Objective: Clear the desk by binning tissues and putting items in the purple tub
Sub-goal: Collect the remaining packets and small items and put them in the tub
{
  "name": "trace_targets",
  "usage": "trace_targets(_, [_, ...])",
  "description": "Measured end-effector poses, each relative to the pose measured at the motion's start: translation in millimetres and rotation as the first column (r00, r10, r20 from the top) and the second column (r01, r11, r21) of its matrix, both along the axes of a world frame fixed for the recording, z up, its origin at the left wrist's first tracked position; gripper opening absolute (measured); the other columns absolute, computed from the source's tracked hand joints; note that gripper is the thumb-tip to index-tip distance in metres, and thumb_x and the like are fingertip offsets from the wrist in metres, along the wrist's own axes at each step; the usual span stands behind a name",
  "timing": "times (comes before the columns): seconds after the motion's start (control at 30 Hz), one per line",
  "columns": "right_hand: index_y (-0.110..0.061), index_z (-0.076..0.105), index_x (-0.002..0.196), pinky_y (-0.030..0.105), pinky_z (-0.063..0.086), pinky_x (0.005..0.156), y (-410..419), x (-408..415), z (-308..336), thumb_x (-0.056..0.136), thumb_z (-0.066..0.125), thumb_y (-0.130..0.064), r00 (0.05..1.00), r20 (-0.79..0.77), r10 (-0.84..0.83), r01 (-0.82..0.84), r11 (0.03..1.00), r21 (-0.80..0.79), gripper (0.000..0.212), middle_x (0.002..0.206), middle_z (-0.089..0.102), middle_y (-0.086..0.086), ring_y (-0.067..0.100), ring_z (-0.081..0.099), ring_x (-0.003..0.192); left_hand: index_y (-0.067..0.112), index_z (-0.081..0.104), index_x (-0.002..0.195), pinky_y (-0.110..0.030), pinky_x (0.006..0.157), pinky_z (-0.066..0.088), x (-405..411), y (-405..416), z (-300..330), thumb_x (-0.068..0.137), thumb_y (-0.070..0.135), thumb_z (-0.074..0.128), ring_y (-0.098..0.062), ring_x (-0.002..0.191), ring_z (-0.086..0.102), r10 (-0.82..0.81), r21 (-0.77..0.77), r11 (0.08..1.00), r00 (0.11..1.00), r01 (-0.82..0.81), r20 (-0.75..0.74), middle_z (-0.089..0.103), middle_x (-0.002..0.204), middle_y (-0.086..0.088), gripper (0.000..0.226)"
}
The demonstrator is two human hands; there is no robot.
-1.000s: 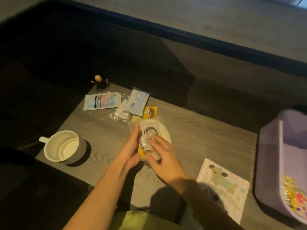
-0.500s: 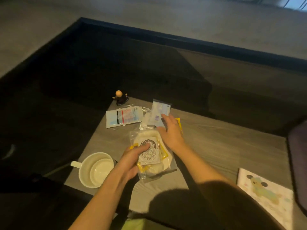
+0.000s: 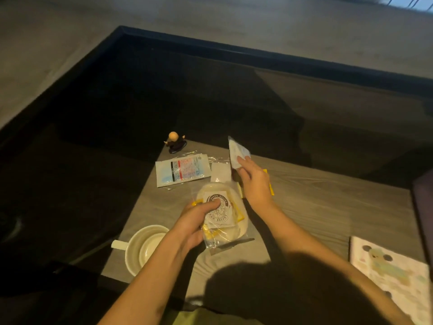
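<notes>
My left hand grips a clear bag holding a round white item with a coffee-logo label and yellow packets, lifted slightly off the grey wooden desk. My right hand pinches a small white-blue sachet, tilted up above the desk. Under that hand lies a yellow packet. A flat white-blue packet with red print and a small white square lie behind the bag. The purple tub shows only as a dark edge at the right.
A white mug stands at the desk's near left edge. A small figurine sits at the far left corner. A cartoon-printed paper lies at the near right. Dark floor surrounds the desk.
My right hand reached past the clear bag and lifted the small sachet off the desk. My left hand closed on the bag. The camera view swung left, moving the tub nearly out of frame.
</notes>
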State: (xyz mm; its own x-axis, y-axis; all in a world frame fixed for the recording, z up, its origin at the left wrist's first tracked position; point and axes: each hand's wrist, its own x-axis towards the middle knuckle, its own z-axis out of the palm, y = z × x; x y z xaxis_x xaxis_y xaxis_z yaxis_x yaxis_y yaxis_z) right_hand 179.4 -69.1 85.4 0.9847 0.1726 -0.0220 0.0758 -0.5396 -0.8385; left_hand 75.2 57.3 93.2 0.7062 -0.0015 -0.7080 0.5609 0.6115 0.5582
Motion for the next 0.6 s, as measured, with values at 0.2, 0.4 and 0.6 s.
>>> trace_targets(0.2, [-0.029,0.056,0.117,0.021,0.049,0.088,-36,-48,43,0.089,0.057,-0.015,0.996,0.038,0.083,-0.091,0.941,0.327,0.032,0.123,0.059,-0.003,0.005,0.054,0.112,0.001,0.054,0.127,-0.052,0.089,0.051,9,-13,9,0.087,0.013,0.058,-0.036,0.107,0.064,0.032,-0.104,0.994,0.999,-0.028,0.035,0.065,0.119,-0.025,0.043])
trace_targets(0.4, [-0.029,0.066,0.103,0.020,0.036,0.096,-72,-87,42,0.079,0.065,-0.040,0.956,-0.019,0.293,-0.291,0.954,0.072,0.026,0.116,0.054,-0.015,-0.002,0.044,0.115,0.022,0.055,0.122,-0.052,0.084,0.051,11,-41,24,0.088,0.057,0.034,-0.034,0.103,0.066,-0.022,-0.241,0.968,0.985,0.063,0.170,0.070,0.110,-0.018,0.053])
trace_targets(0.6, [-0.034,0.058,0.111,0.045,0.042,0.099,-121,-87,55,0.085,0.061,-0.034,0.996,0.053,0.069,-0.069,0.998,-0.012,0.026,0.109,0.044,-0.016,0.009,0.043,0.111,0.020,0.061,0.118,-0.048,0.083,0.053,18,-105,41,0.076,0.050,0.050,-0.031,0.097,0.070,-0.183,-0.220,0.948,0.958,0.231,0.220,0.072,0.108,-0.016,0.053])
